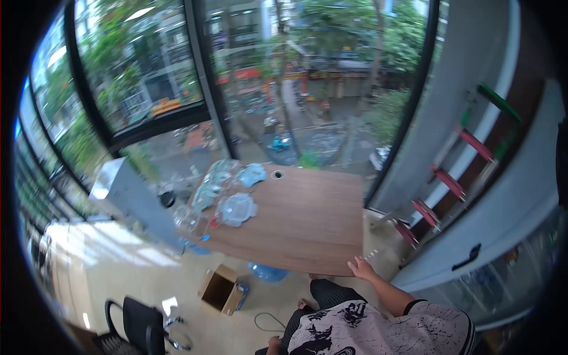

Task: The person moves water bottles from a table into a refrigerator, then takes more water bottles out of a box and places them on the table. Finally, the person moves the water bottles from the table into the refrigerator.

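Note:
My right hand (pixel 362 268) is at the near right corner of a brown wooden table (pixel 307 219), fingers apart, holding nothing. It appears to touch the table's edge. Low in the view, beside my leg, is a small part of my left hand (pixel 274 344); its fingers are too indistinct to read. Across the table, on its left part, lie clear plastic containers (pixel 236 209), a crumpled light-blue plastic piece (pixel 252 174) and a small red item (pixel 214 223).
An open cardboard box (pixel 219 289) stands on the floor near a black chair (pixel 142 322). A blue-tinted clear plastic item (pixel 267 272) shows under the table's front edge. A ladder with red steps (pixel 449 183) leans at the right, by a cabinet door (pixel 438 260). Tall windows rise behind the table.

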A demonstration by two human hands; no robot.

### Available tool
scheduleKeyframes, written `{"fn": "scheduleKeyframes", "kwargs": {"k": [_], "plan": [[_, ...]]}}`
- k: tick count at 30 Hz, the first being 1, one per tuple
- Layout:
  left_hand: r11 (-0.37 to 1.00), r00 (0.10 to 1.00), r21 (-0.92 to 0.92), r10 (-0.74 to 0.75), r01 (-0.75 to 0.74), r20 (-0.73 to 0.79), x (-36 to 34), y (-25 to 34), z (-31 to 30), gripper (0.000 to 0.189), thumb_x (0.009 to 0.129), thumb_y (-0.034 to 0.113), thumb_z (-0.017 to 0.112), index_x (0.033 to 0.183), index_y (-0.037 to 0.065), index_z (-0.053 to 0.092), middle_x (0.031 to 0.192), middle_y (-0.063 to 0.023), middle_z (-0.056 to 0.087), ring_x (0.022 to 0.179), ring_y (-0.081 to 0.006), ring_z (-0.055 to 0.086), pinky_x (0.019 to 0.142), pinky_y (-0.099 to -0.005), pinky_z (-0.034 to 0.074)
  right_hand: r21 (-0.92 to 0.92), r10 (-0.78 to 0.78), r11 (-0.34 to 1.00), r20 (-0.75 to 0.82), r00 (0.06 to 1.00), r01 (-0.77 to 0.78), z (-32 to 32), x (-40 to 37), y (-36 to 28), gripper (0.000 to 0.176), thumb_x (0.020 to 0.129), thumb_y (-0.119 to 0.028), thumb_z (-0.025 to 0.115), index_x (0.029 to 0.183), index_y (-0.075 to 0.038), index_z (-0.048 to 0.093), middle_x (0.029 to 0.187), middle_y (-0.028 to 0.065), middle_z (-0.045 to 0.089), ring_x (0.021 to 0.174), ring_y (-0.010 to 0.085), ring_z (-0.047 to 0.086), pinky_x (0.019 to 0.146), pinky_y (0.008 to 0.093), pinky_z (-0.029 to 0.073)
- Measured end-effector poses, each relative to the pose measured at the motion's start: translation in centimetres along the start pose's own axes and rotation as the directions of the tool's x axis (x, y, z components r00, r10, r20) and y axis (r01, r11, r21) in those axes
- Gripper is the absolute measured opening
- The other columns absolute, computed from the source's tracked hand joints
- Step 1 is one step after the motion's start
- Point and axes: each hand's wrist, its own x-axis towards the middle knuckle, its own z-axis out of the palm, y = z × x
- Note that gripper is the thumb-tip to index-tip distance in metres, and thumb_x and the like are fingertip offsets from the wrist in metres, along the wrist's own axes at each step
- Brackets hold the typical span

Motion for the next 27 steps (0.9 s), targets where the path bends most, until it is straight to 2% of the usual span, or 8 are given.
{"fn": "scheduleKeyframes", "kwargs": {"k": [5,10,12,15,19,21,24,27], "plan": [[0.927,0.95,0.221,0.312,-0.304,0.001,4.2,4.6,-7.7,0.065,0.074,0.048,0.066,0.12,0.004,0.058,0.11,-0.0214,0.062,0.104,-0.0344,0.06,0.092,-0.0414,0.046,0.125,0.176,0.981,-0.231,0.957,-0.15,-3.7,-4.1,8.6,0.074,0.088,-0.055,0.044,0.132,0.004,0.041,0.133,0.0267,0.044,0.126,0.0362,0.041,0.105,0.0398,0.033],[0.711,0.78,0.38,0.625,-0.591,0.043,9.5,13.1,-13.5,0.065,0.076,0.053,0.064,0.122,0.008,0.057,0.106,-0.0207,0.064,0.1,-0.0365,0.06,0.091,-0.0447,0.045,0.234,0.362,0.932,-0.53,0.767,-0.278,-10.3,-10.7,13.4,0.068,0.088,-0.049,0.049,0.127,0.007,0.044,0.124,0.0273,0.051,0.117,0.0381,0.048,0.1,0.0411,0.037],[0.589,0.67,0.423,0.74,-0.688,0.059,11.5,17.1,-14.2,0.065,0.077,0.054,0.063,0.123,0.01,0.056,0.104,-0.0204,0.064,0.099,-0.0374,0.06,0.091,-0.046,0.045,0.146,0.295,0.953,-0.651,0.7,-0.266,-12.5,-13.3,15.5,0.066,0.089,-0.048,0.048,0.122,0.009,0.047,0.12,0.0285,0.053,0.114,0.0389,0.049,0.099,0.0425,0.038],[0.664,0.727,0.326,0.674,-0.673,0.128,9.0,24.7,-12.9,0.044,0.08,0.043,0.063,0.105,0.007,0.065,0.097,-0.0213,0.065,0.093,-0.0357,0.062,0.081,-0.0476,0.048,-0.08,0.129,0.953,-0.767,0.629,-0.293,-15.3,-17.0,18.7,0.06,0.087,-0.042,0.055,0.118,0.009,0.05,0.112,0.0259,0.057,0.11,0.0398,0.05,0.099,0.0455,0.036],[0.652,0.648,0.091,0.709,-0.753,0.277,1.6,37.1,-9.8,0.043,0.076,0.034,0.069,0.103,0.001,0.065,0.095,-0.0198,0.067,0.088,-0.0303,0.065,0.077,-0.0407,0.05,-0.184,0.045,0.938,-0.778,0.627,-0.295,-18.9,-22.0,19.8,0.054,0.085,-0.036,0.06,0.119,0.005,0.05,0.114,0.0224,0.055,0.11,0.037,0.051,0.094,0.0452,0.04],[0.692,0.633,-0.081,0.697,-0.718,0.337,-3.7,44.3,-8.0,0.05,0.071,0.029,0.075,0.107,-0.004,0.063,0.096,-0.0188,0.068,0.087,-0.0241,0.067,0.077,-0.0332,0.052,-0.067,0.131,0.96,-0.754,0.644,-0.274,-20.5,-24.2,19.7,0.052,0.084,-0.038,0.061,0.117,0.002,0.055,0.11,0.0212,0.06,0.105,0.0348,0.055,0.092,0.0426,0.043],[0.4,0.357,-0.146,0.899,-0.905,0.252,-14.9,55.1,-4.1,0.049,0.064,0.023,0.084,0.097,-0.005,0.063,0.074,-0.0107,0.067,0.074,-0.021,0.066,0.071,-0.0319,0.053,0.143,0.29,0.956,-0.603,0.743,-0.257,-21.3,-26.7,21.5,0.046,0.085,-0.038,0.061,0.111,0.0,0.059,0.102,0.0195,0.064,0.095,0.0319,0.062,0.084,0.0402,0.048],[0.362,0.246,-0.311,0.901,-0.879,0.356,-20.3,62.6,3.1,0.079,0.061,0.033,0.086,0.123,-0.002,0.051,0.115,-0.0167,0.06,0.106,-0.0229,0.058,0.085,-0.0366,0.049,0.377,0.389,0.901,-0.481,0.786,-0.215,-19.6,-28.8,23.1,0.043,0.085,-0.037,0.062,0.105,0.001,0.063,0.095,0.0177,0.067,0.085,0.0294,0.066,0.077,0.0367,0.051]]}}
